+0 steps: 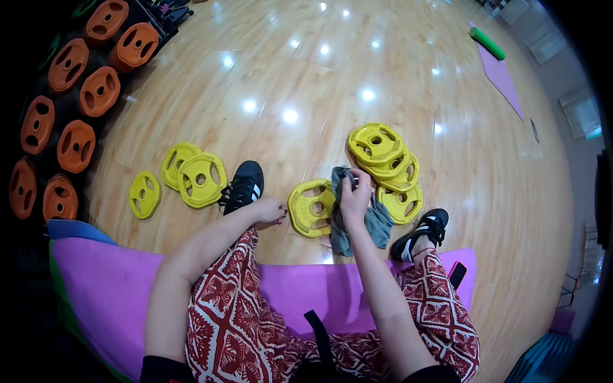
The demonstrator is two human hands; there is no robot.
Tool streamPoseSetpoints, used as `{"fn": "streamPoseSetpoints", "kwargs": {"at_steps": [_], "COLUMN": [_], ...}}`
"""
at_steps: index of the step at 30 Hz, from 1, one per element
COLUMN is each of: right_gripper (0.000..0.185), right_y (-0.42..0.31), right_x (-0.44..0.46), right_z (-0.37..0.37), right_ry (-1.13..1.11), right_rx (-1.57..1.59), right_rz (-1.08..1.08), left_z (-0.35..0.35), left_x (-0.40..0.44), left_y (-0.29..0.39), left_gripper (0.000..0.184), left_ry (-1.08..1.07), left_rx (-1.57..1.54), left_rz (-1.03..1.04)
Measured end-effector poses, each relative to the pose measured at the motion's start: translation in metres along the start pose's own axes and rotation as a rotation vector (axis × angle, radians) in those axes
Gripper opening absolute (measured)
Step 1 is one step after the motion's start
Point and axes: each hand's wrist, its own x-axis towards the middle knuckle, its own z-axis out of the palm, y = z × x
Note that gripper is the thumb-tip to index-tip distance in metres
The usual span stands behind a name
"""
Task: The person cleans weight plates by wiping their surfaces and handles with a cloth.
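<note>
My right hand (355, 196) grips a grey-green cloth (379, 223), which hangs down on both sides of the fingers. The cloth covers the right edge of a yellow weight plate (310, 207) on the floor. Just left of that plate is my left hand (271, 211), its fingers curled in and nothing seen in them; a small gap parts it from the plate. Beyond my right hand lies an overlapping pile of several yellow weight plates (377, 142). More yellow weight plates (203, 180) lie at the left, two of them overlapping and one apart.
I sit on a purple mat (306, 287) between my black shoes (244, 185). A phone (457, 274) rests at the mat's right end. Orange weight plates (75, 147) hang on a rack at left. A green foam roller (487, 43) lies on a pink mat (501, 80) far right.
</note>
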Motion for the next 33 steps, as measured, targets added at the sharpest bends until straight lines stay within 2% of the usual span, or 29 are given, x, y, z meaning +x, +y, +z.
{"fn": "streamPoseSetpoints", "kwargs": {"at_steps": [1,3,4,7,10,11,13,17,22,23,25,27,29,31,33], "right_gripper": [0.02,0.017,0.016,0.013,0.013,0.013,0.012,0.013,0.013,0.013,0.011,0.01,0.01,0.012,0.013], "right_y": [0.013,0.029,0.031,0.021,0.019,0.02,0.02,0.018,0.001,0.004,0.004,0.008,0.016,0.013,0.017], "right_x": [-0.002,-0.01,-0.017,-0.029,-0.043,-0.043,-0.041,-0.035,-0.045,-0.05,-0.056,-0.055,-0.047,-0.027,-0.007], "right_z": [0.009,0.024,0.028,0.044,0.056,0.056,0.057,0.052,0.034,0.031,0.021,0.015,0.02,0.03,0.041], "right_ry": [-0.089,-0.319,-0.352,-0.395,-0.484,-0.483,-0.52,-0.616,-0.957,-0.956,-0.906,-0.909,-1.022,-0.817,-0.541], "right_rx": [-0.1,-0.143,-0.204,-0.245,-0.274,-0.281,-0.289,-0.318,-0.559,-0.56,-0.455,-0.429,-0.307,-0.21,-0.144], "right_rz": [-0.054,-0.063,-0.042,0.093,-0.304,-0.3,-0.274,-0.322,-0.372,-0.371,-0.505,-0.46,-0.255,0.071,0.066], "left_z": [-0.002,-0.006,-0.008,-0.007,-0.006,-0.008,-0.011,-0.013,-0.014,-0.014,-0.013,-0.013,-0.014,-0.014,-0.014], "left_x": [-0.001,0.0,0.001,0.0,-0.002,-0.002,-0.002,-0.003,-0.005,-0.006,-0.005,-0.003,-0.002,-0.001,0.0], "left_y": [-0.002,-0.003,-0.003,-0.002,-0.003,-0.003,-0.005,-0.008,-0.005,-0.004,-0.004,-0.004,-0.007,-0.008,-0.009], "left_gripper": [0.017,0.015,0.014,0.013,0.014,0.014,0.017,0.018,0.018,0.018,0.019,0.019,0.02,0.02,0.022], "left_ry": [0.0,0.025,0.06,0.063,0.019,0.013,-0.007,0.014,0.008,0.007,0.003,0.002,0.005,-0.014,-0.025], "left_rx": [-0.001,-0.396,-0.425,-0.434,-0.325,-0.327,-0.541,-0.593,-0.541,-0.541,-0.55,-0.558,-0.565,-0.576,-0.572], "left_rz": [-0.001,-0.013,-0.013,-0.002,0.053,0.057,0.042,0.054,0.045,0.047,0.034,0.04,0.039,0.057,0.044]}}
